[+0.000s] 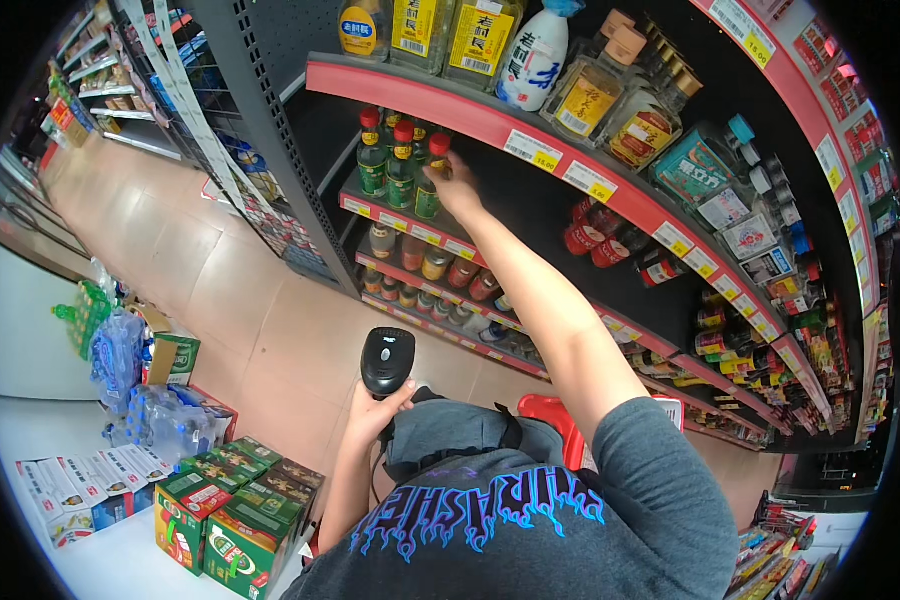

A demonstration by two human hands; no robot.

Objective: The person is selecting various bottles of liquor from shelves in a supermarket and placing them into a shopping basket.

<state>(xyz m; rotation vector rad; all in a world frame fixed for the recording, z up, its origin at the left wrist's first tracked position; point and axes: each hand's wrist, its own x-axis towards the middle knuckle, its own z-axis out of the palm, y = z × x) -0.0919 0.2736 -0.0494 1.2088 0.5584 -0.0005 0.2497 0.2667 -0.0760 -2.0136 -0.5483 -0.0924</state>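
Note:
My right hand (454,184) reaches to the upper middle shelf, its fingers at the neck of a green glass bottle with a red cap (427,195). Whether the fingers close fully round it is hard to tell. Similar red-capped bottles (400,176) stand beside and behind it on the shelf (420,223). Low in front of my body, my left hand (379,409) grips a black handheld barcode scanner (388,360) by its handle, the head pointing away from me.
Glass liquor bottles (482,37) line the shelf above; jars (435,262) fill the shelves below. A dark perforated upright (292,150) ends the rack at the left. Green drink cartons (251,536) and wrapped bottles (116,360) stand lower left. A red object (551,409) is beside my waist.

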